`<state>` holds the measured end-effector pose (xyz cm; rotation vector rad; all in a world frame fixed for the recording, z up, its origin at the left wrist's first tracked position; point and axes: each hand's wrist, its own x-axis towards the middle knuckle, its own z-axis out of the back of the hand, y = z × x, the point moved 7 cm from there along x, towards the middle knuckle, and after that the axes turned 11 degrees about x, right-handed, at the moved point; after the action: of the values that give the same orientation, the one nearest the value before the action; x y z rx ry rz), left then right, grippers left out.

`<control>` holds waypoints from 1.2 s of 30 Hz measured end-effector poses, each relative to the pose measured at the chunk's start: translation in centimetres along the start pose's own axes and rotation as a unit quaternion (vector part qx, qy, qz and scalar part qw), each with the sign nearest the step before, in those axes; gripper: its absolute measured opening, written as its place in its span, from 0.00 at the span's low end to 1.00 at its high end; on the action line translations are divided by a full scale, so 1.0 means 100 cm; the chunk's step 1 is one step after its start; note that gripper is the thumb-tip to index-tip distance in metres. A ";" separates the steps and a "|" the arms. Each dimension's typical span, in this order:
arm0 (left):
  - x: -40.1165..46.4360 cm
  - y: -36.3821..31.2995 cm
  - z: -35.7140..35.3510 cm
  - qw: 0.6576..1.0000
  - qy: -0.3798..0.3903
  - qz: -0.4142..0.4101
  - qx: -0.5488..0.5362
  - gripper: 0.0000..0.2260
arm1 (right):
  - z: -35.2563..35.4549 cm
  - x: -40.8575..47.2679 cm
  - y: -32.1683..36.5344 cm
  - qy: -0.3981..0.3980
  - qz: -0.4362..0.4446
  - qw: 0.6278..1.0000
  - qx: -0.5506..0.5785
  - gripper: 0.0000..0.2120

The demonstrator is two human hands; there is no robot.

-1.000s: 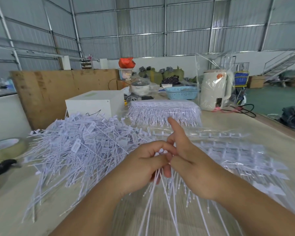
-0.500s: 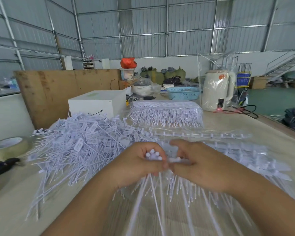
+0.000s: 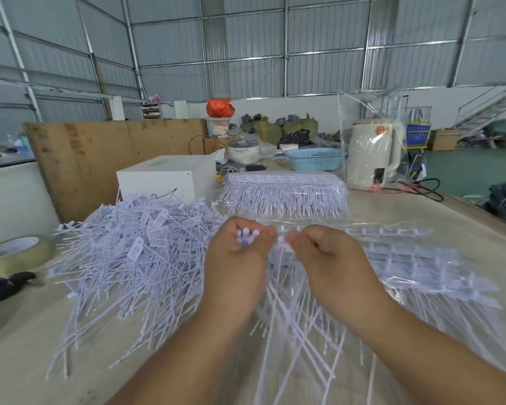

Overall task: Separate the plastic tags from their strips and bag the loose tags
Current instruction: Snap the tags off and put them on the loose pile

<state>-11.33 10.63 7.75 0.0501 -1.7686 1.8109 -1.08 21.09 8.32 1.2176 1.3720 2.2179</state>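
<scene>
Our left hand [image 3: 236, 252] has its grip curled round a small bundle of loose tags [image 3: 246, 233], heads poking out above the fingers, while just to its right our right hand [image 3: 323, 252] pinches the strip [image 3: 281, 239], as far as the motion blur lets us judge. We should hold the strip close to the joint and twist each tag off cleanly. Once the bundle is full we drop it on the pile [image 3: 135, 244] on the counter [image 3: 462, 217] to the left of the grip, still unbagged.

White plastic tags [image 3: 135, 252] cover a beige desk [image 3: 465, 229]; laundry basket [image 3: 314, 159] light blue with perforated pattern; bag [image 3: 218, 108] orange-red, possibly plastic.
</scene>
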 end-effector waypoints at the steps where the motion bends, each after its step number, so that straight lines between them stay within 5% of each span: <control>1: -0.002 0.002 -0.001 1.000 -0.011 0.015 -0.009 0.07 | 0.002 -0.001 0.004 -0.021 0.013 1.000 -0.004 0.23; 7: 0.026 0.029 0.031 0.969 -0.022 0.167 -0.179 0.06 | 0.027 0.000 0.017 -0.093 0.070 0.993 0.015 0.22; 13: 0.007 0.003 -0.006 0.970 0.227 0.018 -0.086 0.07 | 0.003 -0.005 0.022 0.091 0.119 0.984 -0.098 0.23; 20: -0.005 -0.006 -0.012 0.940 0.336 -0.020 -0.053 0.08 | 0.006 -0.007 0.029 0.155 0.161 0.941 -0.253 0.19; 29: -0.008 -0.004 -0.021 0.949 0.308 -0.048 -0.056 0.08 | 0.001 -0.010 0.017 0.124 0.139 0.968 -0.168 0.07; 36: -0.008 -0.011 -0.014 0.946 0.309 -0.084 -0.038 0.03 | 0.001 -0.006 0.005 0.184 0.063 0.976 -0.097 0.26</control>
<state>-9.70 11.59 8.24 -0.3517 -1.3317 1.4236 -0.50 20.54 8.42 0.8788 1.1839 2.6961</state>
